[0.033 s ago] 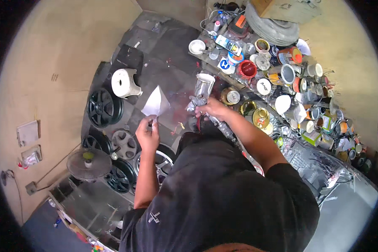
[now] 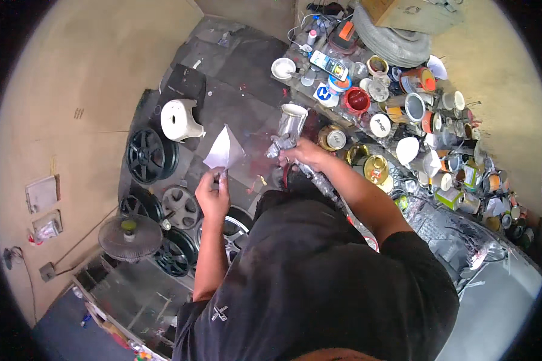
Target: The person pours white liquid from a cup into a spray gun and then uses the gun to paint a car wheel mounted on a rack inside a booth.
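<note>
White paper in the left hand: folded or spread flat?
Folded, it seems: the white paper in the left hand tapers to a point, its two faces shaded differently.

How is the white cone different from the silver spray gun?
The white cone is pale and smooth; the spray gun is silver and bumpy. The white cone narrows to a point at its far end, while the spray gun has a round cup there. The left hand pinches the white cone; the right hand grips the spray gun. Both are held.
</note>
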{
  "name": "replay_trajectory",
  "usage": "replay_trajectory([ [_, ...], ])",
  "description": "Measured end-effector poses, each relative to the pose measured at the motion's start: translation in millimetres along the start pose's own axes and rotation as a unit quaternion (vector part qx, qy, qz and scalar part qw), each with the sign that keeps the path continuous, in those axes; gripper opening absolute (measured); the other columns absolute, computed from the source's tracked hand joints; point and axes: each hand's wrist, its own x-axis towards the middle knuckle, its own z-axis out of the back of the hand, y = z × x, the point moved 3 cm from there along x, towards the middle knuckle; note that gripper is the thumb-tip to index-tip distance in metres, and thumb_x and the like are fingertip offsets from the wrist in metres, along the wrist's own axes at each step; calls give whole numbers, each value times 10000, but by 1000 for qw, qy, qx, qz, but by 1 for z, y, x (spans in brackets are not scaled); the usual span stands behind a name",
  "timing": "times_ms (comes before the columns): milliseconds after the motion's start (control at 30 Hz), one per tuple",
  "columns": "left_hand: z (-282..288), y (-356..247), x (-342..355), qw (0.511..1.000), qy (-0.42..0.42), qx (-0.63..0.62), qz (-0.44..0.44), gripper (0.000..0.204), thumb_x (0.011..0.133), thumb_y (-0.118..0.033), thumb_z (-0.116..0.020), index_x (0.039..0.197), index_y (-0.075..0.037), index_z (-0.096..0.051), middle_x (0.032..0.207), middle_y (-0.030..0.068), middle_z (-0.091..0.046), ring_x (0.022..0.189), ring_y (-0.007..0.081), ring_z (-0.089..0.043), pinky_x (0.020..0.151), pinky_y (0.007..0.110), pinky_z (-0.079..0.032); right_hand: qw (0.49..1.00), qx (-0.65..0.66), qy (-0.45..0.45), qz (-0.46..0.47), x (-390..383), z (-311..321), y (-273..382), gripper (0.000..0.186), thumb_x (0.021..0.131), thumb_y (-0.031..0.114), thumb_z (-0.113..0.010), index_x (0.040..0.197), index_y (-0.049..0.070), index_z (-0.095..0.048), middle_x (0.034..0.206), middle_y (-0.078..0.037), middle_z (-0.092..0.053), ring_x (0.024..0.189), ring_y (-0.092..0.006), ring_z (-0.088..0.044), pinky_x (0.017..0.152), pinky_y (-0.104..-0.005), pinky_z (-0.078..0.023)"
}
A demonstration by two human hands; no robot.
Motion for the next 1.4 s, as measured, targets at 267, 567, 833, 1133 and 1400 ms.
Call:
replay_trajectory([
  [267, 6, 13, 68, 995, 20, -4, 98, 132, 917, -35, -659, 1031, 26, -682, 931, 155, -720, 848, 234, -688, 813, 338, -528, 993, 90, 65, 35, 98, 41, 68, 159, 979, 196, -646, 1018, 45, -672, 929, -73, -711, 858, -177, -698, 593, -314, -504],
  [567, -15, -30, 155, 994, 56, 38, 85, 119, 935, -15, -651, 1044, 28, -674, 780, 75, -644, 732, 148, -614, 710, 283, -503, 967, 232, 102, 33, 149, 78, 104, 226, 989, 214, -616, 1159, 68, -643, 1031, -83, -725, 847, -173, -703, 604, -273, -493],
  [833, -28, -9, 196, 992, 107, 61, 39, 121, 931, -23, -659, 1040, 26, -677, 887, 140, -711, 793, 185, -660, 759, 314, -518, 940, 307, 144, 44, 157, 84, 113, 270, 985, 258, -606, 1154, 53, -658, 996, -74, -742, 863, -152, -708, 607, -286, -488],
  [1133, -24, -25, 255, 988, 128, 14, -83, 117, 937, -15, -648, 1033, 47, -670, 921, 143, -719, 846, 172, -662, 814, 312, -519, 985, -116, -86, 89, 204, 63, 53, 281, 940, 249, -661, 1067, -2, -667, 865, -143, -712, 863, -221, -712, 604, -404, -561],
  [1400, -31, -41, 279, 921, 199, -26, -335, 186, 818, -4, -678, 998, -37, -712, 934, 164, -715, 865, 339, -691, 797, 391, -539, 911, -258, -286, 147, 106, 1, 74, 525, 906, 163, -657, 1379, -14, -517, 1260, -306, -605, 1166, -464, -590, 999, -496, -471],
])
